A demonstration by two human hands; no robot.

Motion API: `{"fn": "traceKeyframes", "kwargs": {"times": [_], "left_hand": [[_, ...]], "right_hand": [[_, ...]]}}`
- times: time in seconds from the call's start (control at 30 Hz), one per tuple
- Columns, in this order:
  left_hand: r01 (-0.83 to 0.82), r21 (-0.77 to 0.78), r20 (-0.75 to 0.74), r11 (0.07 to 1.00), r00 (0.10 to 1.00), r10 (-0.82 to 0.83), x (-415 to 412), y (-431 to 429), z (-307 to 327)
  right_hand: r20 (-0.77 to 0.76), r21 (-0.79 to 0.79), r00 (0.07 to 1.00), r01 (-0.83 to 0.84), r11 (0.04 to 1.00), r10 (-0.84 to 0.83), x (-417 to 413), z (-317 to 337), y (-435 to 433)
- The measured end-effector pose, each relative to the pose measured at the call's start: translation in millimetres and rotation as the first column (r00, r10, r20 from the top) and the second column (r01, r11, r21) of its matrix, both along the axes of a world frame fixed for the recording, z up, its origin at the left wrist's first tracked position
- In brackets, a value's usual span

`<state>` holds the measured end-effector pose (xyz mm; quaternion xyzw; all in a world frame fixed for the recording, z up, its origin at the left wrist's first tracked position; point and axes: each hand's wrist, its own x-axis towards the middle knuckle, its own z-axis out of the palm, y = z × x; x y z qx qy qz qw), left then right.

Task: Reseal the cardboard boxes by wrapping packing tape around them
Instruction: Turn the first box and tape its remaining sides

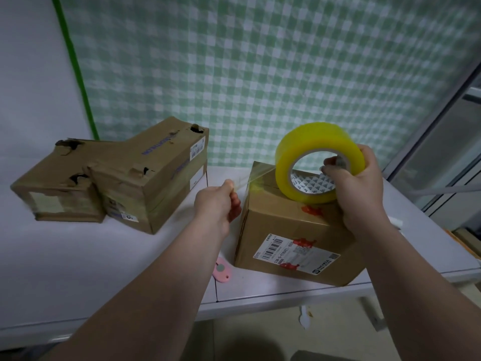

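Observation:
A brown cardboard box with a white shipping label and red marks stands near the table's front right edge. My right hand grips a yellow roll of packing tape just above the box top, thumb inside the core. My left hand pinches the loose clear tape end, stretched from the roll toward the left over the box's far left corner. To the left lie two battered, torn cardboard boxes, pushed together.
A small pink tool lies on the white table beside the box's lower left corner. Behind the table hangs a green checked curtain. A window frame rises at the right.

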<state>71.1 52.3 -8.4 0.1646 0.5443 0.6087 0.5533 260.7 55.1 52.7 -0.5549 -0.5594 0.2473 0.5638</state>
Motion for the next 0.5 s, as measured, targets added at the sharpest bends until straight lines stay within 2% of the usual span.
{"fn": "traceKeyframes", "kwargs": {"times": [0.37, 0.5], "left_hand": [[0.018, -0.033, -0.048, 0.999, 0.999, -0.02, 10.5, 5.0, -14.4], [0.021, -0.02, -0.14, 1.0, 0.99, -0.023, 13.8, 8.1, -22.2]], "right_hand": [[-0.019, -0.017, 0.998, -0.062, 0.998, 0.061, -0.1, -1.9, -2.6], [-0.042, -0.015, 0.996, -0.08, 0.997, 0.08, -0.1, -2.3, -2.5]]}}
